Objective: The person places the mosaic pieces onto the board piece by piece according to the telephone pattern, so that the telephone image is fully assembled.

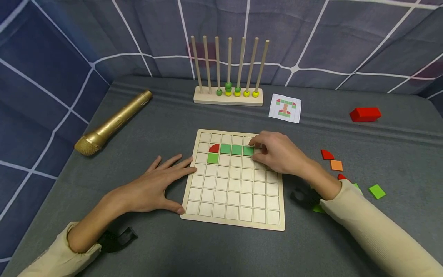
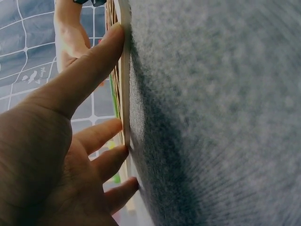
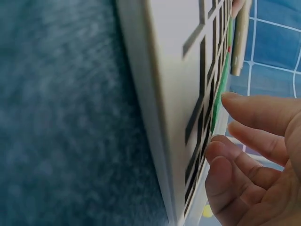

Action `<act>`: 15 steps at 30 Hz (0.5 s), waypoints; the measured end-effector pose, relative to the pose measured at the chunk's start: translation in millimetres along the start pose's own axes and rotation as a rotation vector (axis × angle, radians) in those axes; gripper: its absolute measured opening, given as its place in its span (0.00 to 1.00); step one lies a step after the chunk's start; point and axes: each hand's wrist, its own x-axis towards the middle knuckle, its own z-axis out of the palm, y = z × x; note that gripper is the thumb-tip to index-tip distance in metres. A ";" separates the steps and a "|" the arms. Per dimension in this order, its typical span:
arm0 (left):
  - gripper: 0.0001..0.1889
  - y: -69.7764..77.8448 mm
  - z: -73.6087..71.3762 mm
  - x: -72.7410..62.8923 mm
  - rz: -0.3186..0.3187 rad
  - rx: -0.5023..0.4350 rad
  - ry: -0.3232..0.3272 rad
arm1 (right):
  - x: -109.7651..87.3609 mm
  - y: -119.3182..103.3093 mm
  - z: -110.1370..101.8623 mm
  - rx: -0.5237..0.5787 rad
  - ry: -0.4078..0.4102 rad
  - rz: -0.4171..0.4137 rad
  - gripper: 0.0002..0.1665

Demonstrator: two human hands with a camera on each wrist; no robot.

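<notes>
Wooden grid board (image 1: 235, 198) lies before us, flat on dark grey cloth (image 1: 155, 246).
Spread and gripping nothing, the left hand (image 1: 159, 184) touches its left edge; the right hand (image 1: 277, 152) bends loosely by the green tiles (image 1: 237, 150) on the board, pinching nothing we can see. We judge the tiles light, stiff and smooth, best taken by opposite edges. Beyond stand a bead rack (image 1: 228, 99) and a white-lined blue-grey curtain (image 1: 214, 23).

The head view looks forward and down from above, taking in the table (image 1: 155, 250), the whole board (image 1: 235, 185) and the cloth (image 1: 166, 29) behind. The left wrist view sits close and low, tipped sideways, facing past the left hand (image 2: 70, 160); the right wrist view looks low from the board's opposite side. All three share the board and right hand (image 1: 277, 152).
</notes>
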 end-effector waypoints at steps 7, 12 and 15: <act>0.55 0.1 0.6 0.1 0.004 -0.003 0.004 | -20.8 10.0 -15.2 -0.017 0.041 0.061 0.14; 0.55 0.5 0.0 1.1 -0.003 -0.002 -0.006 | -46.0 28.4 -29.5 -0.058 0.085 0.135 0.15; 0.56 0.3 -0.5 0.7 -0.005 -0.004 -0.007 | -61.3 43.0 -37.5 -0.093 0.094 0.201 0.18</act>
